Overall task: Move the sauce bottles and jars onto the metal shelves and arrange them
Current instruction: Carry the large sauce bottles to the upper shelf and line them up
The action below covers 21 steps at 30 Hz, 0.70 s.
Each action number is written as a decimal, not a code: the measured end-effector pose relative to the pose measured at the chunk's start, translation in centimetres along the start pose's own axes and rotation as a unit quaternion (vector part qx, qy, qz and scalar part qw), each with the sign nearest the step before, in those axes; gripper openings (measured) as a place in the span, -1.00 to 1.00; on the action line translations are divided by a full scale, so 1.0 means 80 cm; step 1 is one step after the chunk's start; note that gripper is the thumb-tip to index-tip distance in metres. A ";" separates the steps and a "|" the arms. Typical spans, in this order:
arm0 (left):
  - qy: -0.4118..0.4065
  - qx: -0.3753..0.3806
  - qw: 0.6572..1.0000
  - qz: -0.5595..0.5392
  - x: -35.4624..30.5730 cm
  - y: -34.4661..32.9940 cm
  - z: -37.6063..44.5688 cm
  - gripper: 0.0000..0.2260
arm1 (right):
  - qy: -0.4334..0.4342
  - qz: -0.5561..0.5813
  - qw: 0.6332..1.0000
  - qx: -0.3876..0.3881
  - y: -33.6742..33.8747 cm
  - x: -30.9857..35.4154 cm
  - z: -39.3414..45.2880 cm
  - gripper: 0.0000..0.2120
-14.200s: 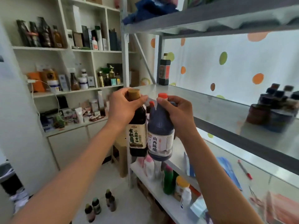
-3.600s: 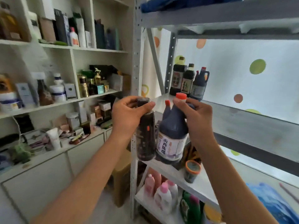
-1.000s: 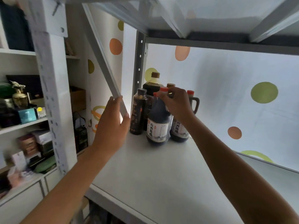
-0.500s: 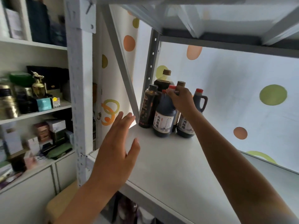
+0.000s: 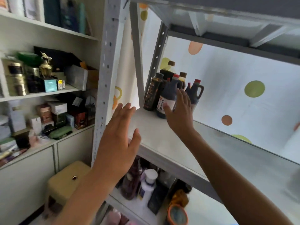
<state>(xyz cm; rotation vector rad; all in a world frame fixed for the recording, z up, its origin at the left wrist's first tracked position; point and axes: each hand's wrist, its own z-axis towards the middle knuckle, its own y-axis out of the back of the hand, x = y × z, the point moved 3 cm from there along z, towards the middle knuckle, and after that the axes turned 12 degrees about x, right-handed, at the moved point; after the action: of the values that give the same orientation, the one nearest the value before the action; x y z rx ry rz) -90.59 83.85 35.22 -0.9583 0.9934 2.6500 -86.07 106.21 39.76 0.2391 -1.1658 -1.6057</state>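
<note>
The right hand (image 5: pixel 179 111) has its fingers (image 5: pixel 183 96) spread and straight, holding nothing; they hover just in front of the vinegar jug with the orange cap (image 5: pixel 168 99), and whether they brush its label cannot be told. The left hand (image 5: pixel 119 142) is also flat and empty, fingers extended, raised over the front left edge of the metal shelf (image 5: pixel 162 135) and apart from every bottle.

The vinegar jug stands upright near the back left corner of that shelf, touching or nearly touching a slim dark sauce bottle (image 5: pixel 153 93) on its left. Behind these two stand a tall soy sauce bottle with a brown cap (image 5: pixel 168 70), another brown-capped bottle (image 5: pixel 182 78) and a second handled jug with a red cap (image 5: pixel 196 90), all upright and packed together in a tight cluster.

As a judgement, this group of five looks placed, and the rest of the shelf toward the right is bare, so room remains. More bottles and jars (image 5: pixel 146 184) sit crowded on the lower shelf; whether any of them belong to the task cannot be told. No jars are visible on the upper level yet, so the work seems only partly done.
</note>
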 end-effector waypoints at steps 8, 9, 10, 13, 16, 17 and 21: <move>0.063 0.006 0.998 -0.001 -0.021 0.010 -0.092 -0.49 | 0.080 0.082 0.979 0.169 -0.017 0.064 -0.182 -0.37; 0.074 0.000 0.997 0.007 -0.023 0.011 -0.106 -0.49 | 0.088 0.091 0.975 0.185 -0.021 0.065 -0.202 -0.37; 0.083 -0.008 0.996 0.018 -0.026 0.010 -0.119 -0.49 | 0.098 0.095 0.971 0.198 -0.025 0.067 -0.219 -0.36; 0.112 -0.030 0.992 0.055 -0.036 0.006 -0.163 -0.49 | 0.130 0.108 0.957 0.235 -0.037 0.073 -0.263 -0.35; 0.153 -0.059 0.974 0.157 -0.055 -0.007 -0.225 -0.49 | 0.186 0.124 0.940 0.257 -0.046 0.074 -0.311 -0.36; 0.166 -0.066 0.965 0.190 -0.061 -0.013 -0.249 -0.50 | 0.204 0.134 0.934 0.261 -0.052 0.071 -0.329 -0.36; 0.226 -0.078 0.933 0.267 -0.085 -0.044 -0.347 -0.52 | 0.279 0.202 0.889 0.301 -0.080 0.064 -0.409 -0.41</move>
<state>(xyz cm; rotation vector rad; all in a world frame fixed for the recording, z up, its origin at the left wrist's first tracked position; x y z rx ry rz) -69.76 69.42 21.54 -1.5866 1.3096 3.0484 -70.33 83.44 20.54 0.7541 -1.1237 -0.6971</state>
